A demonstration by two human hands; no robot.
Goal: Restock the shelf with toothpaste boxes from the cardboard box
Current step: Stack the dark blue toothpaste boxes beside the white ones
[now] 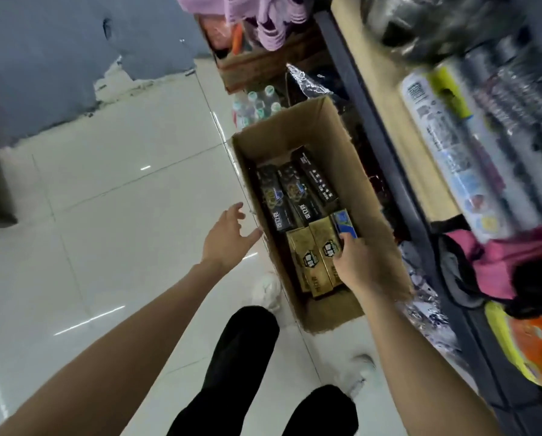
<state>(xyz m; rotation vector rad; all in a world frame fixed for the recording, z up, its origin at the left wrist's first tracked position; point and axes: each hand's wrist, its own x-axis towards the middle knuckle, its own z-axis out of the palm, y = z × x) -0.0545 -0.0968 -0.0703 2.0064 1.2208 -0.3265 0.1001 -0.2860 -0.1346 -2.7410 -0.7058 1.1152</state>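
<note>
Right hand inside cardboard box on floor, fingers pinching near end of blue toothpaste box; long axis runs away from wrist. Left hand open, just outside box's left wall. Shelf to right.

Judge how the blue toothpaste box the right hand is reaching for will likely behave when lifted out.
The blue toothpaste box looks like thin card, so probably light and stiff but crushable. Flat sides mean it shouldn't roll. Wedged between the gold boxes and the cardboard box wall, it may drag.
</note>
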